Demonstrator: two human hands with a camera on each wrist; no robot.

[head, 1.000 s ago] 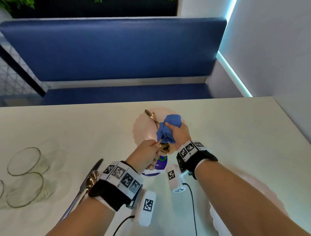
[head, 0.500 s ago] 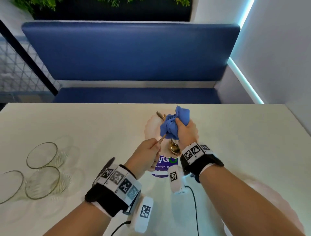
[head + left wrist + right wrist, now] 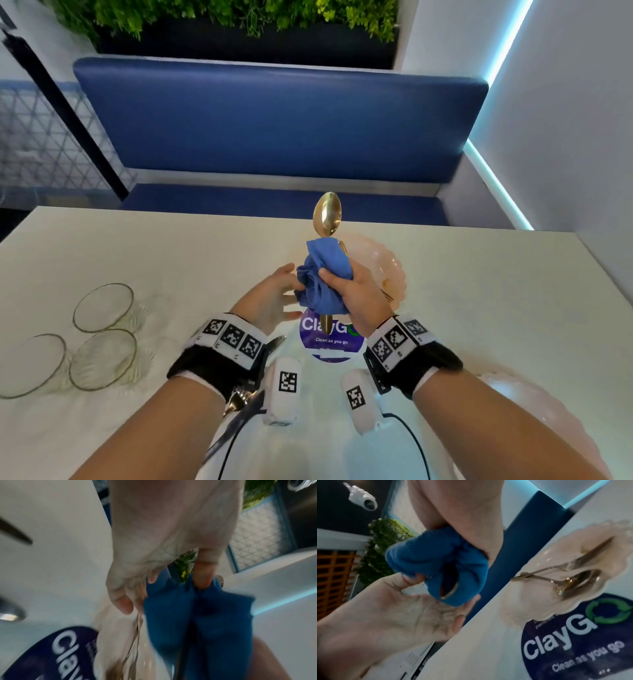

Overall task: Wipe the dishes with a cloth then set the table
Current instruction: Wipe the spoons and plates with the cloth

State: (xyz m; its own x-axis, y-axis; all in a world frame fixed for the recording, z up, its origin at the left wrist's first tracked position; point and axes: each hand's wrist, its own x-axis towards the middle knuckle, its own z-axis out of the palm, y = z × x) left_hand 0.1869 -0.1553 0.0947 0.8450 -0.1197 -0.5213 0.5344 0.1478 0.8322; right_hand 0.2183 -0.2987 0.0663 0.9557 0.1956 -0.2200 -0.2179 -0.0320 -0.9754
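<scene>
Clutching a bunched blue cloth (image 3: 323, 281) round a gold spoon (image 3: 327, 214), the right hand (image 3: 356, 291) holds it upright above the desk (image 3: 479, 291), bowl uppermost; the left hand (image 3: 270, 301), fingers loosely spread, touches the cloth's side, while more gold cutlery (image 3: 559, 577) lies on the pink plate (image 3: 387, 263) behind

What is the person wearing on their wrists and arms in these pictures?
Both forearms are bare, with no sleeves. The left hand and the right hand each carry a black wrist strap with white square-code markers, plus a white tagged camera pod underneath trailing a black cable.
</scene>
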